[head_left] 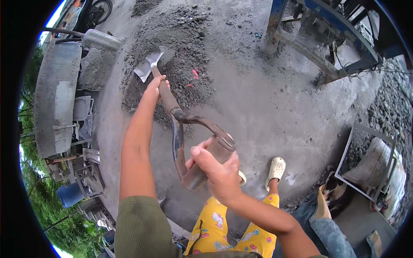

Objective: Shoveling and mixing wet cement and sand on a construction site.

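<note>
Right hand, left hand gripping shovel

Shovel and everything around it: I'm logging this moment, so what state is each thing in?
Shovel: lifted, blade over the pile, no load visible.
Left hand: shut around the shaft.
Right hand: shut on the D-handle.
Sand pile: heaped loose on the concrete.
Mesh-sided box: tipped, leaning.
Sandal: worn, flat on the ground.

Dull metal shovel blade; coarse, seemingly damp sand.
</note>
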Tool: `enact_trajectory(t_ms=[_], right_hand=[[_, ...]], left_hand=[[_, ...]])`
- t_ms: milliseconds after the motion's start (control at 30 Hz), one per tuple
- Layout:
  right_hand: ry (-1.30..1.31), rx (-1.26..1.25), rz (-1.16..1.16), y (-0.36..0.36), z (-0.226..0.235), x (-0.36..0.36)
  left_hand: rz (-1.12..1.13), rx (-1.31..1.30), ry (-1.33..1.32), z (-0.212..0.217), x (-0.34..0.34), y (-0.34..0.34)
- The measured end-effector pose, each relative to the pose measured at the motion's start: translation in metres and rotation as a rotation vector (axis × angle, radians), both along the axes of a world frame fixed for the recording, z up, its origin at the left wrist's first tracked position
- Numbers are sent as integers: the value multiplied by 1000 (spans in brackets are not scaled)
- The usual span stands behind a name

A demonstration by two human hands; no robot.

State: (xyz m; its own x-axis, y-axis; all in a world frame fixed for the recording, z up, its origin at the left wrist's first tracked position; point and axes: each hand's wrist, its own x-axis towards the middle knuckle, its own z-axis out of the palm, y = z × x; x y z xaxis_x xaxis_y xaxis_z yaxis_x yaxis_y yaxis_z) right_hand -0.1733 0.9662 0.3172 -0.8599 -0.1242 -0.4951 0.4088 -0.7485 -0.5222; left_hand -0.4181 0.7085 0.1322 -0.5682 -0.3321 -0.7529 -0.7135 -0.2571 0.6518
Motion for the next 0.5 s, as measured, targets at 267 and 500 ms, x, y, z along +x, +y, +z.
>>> enact_trajectory(t_ms=[267, 500], right_hand=[[-29, 534, 292, 90, 18, 169], [81, 847, 47, 131, 127, 148]], left_hand=[[245, 800, -70, 45, 159, 66], [256, 1078, -19, 127, 151, 136]])
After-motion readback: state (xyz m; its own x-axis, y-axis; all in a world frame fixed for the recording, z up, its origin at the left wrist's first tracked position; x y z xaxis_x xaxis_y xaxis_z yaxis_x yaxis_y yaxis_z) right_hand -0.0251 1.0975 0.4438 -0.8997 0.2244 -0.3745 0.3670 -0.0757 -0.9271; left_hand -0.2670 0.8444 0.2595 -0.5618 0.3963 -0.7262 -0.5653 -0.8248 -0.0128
